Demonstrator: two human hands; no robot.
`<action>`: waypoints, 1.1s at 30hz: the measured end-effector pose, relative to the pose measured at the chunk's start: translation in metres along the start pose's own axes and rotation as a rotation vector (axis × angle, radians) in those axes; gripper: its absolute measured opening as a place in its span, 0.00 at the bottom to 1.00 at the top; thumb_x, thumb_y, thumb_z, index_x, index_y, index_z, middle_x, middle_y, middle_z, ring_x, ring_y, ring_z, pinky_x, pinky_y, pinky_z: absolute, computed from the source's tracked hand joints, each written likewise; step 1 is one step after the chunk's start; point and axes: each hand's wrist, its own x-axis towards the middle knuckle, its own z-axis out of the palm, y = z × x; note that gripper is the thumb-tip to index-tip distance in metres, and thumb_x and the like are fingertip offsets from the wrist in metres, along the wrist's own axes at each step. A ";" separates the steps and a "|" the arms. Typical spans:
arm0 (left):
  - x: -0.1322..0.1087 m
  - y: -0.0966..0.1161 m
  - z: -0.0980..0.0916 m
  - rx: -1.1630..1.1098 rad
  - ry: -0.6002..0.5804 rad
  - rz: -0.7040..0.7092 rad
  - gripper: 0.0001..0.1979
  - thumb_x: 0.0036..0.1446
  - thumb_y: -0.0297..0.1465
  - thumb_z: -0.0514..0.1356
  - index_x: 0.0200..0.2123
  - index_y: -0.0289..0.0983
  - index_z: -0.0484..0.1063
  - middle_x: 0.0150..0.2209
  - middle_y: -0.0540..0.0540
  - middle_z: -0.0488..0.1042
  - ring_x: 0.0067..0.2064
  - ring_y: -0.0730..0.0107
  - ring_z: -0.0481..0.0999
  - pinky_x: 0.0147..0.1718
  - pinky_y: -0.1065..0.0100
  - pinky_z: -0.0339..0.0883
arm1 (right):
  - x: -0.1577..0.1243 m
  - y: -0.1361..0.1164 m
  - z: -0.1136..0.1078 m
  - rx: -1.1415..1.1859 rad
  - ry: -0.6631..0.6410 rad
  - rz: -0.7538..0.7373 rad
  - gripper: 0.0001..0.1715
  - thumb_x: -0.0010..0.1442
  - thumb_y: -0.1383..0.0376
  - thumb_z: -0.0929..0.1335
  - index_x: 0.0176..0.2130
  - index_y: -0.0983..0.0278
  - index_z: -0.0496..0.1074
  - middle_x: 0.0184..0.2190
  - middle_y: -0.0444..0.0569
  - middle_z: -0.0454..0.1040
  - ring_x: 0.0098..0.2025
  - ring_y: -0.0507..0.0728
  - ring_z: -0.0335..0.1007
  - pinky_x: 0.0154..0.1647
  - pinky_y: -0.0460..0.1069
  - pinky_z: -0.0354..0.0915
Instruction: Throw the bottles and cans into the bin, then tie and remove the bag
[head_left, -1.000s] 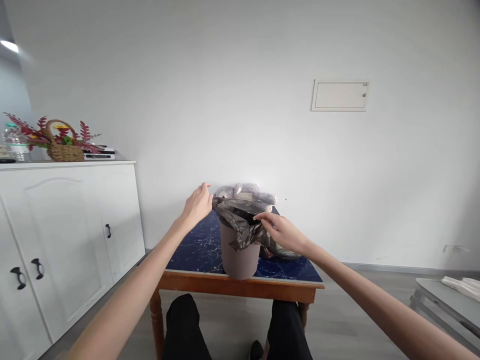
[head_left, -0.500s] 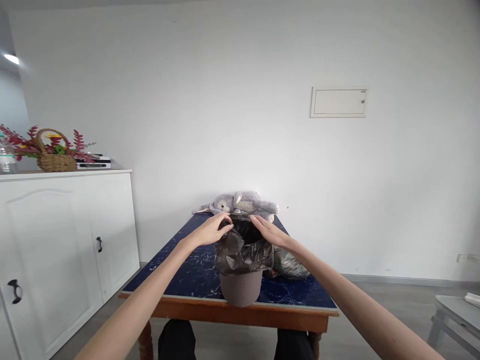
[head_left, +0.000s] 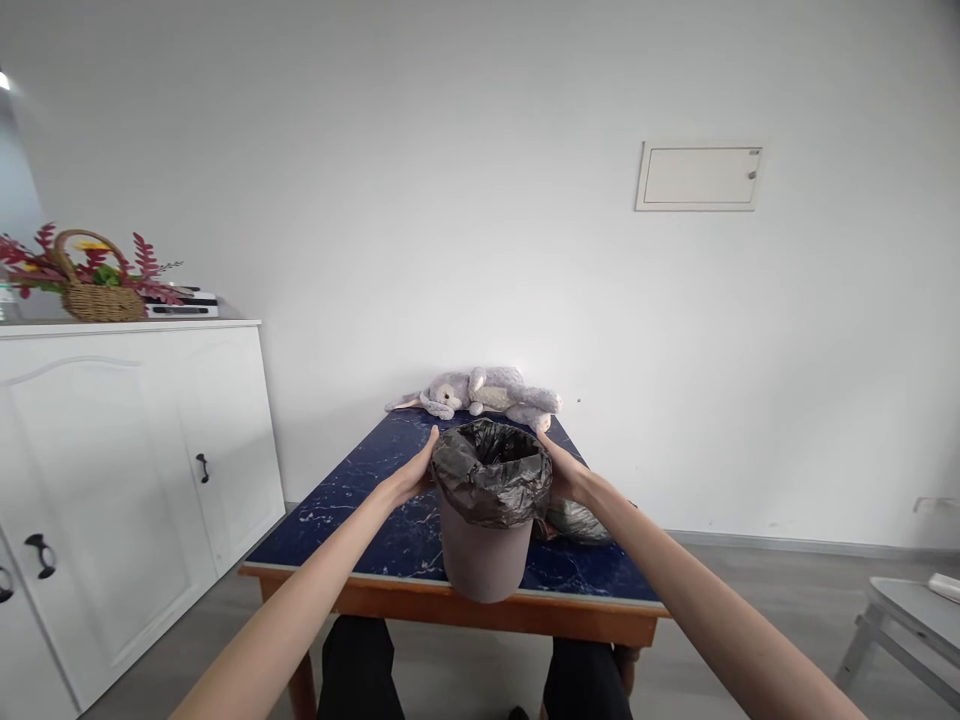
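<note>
A greyish-brown trash can (head_left: pixel 484 560) stands upright at the near edge of the table. A black plastic bin bag (head_left: pixel 491 485) lines it, with its top folded down over the rim and its mouth open. Against the left side of the lined rim presses my left hand (head_left: pixel 417 470), thumb up and the other fingers mostly hidden. My right hand (head_left: pixel 564 472) grips the opposite side, its fingers partly behind the bag. The trash can is held between both palms.
A grey plush rabbit (head_left: pixel 487 390) lies at the far end of the blue marbled table (head_left: pixel 352 500). Behind my right forearm is a filled plastic bag (head_left: pixel 577 522). A white cabinet (head_left: pixel 135 480) with a flower basket (head_left: pixel 103 300) stands left, a grey stool (head_left: pixel 911 605) right.
Both hands have moved from the top of the bag's mouth down to the outer sides of the trash can. The bag's edge now sits lower and wider around the rim.
</note>
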 end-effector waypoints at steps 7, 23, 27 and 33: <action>-0.041 0.001 0.019 0.045 0.371 0.101 0.39 0.67 0.63 0.47 0.69 0.44 0.58 0.73 0.36 0.62 0.73 0.49 0.63 0.66 0.54 0.63 | -0.058 -0.025 0.010 -0.301 0.234 -0.221 0.43 0.68 0.34 0.60 0.67 0.58 0.68 0.71 0.55 0.65 0.75 0.67 0.54 0.77 0.65 0.45; -0.079 -0.034 0.019 0.301 0.508 0.150 0.25 0.70 0.47 0.52 0.62 0.39 0.57 0.41 0.40 0.82 0.43 0.56 0.85 0.39 0.61 0.76 | -0.100 -0.027 0.064 -0.899 0.191 -0.461 0.47 0.73 0.38 0.56 0.74 0.65 0.58 0.78 0.59 0.49 0.80 0.65 0.35 0.79 0.63 0.38; -0.076 -0.069 0.008 0.449 0.498 0.147 0.27 0.68 0.47 0.55 0.62 0.36 0.63 0.48 0.33 0.82 0.51 0.51 0.84 0.46 0.58 0.77 | -0.090 -0.027 0.049 -0.820 0.271 -0.442 0.47 0.72 0.37 0.55 0.73 0.65 0.61 0.75 0.60 0.57 0.78 0.65 0.47 0.78 0.61 0.46; -0.076 -0.132 -0.008 0.719 0.550 0.152 0.32 0.69 0.49 0.46 0.66 0.36 0.64 0.66 0.30 0.72 0.68 0.42 0.71 0.64 0.47 0.67 | -0.067 -0.032 0.023 -0.712 0.363 -0.413 0.45 0.71 0.37 0.55 0.70 0.63 0.65 0.69 0.60 0.67 0.73 0.67 0.60 0.74 0.64 0.55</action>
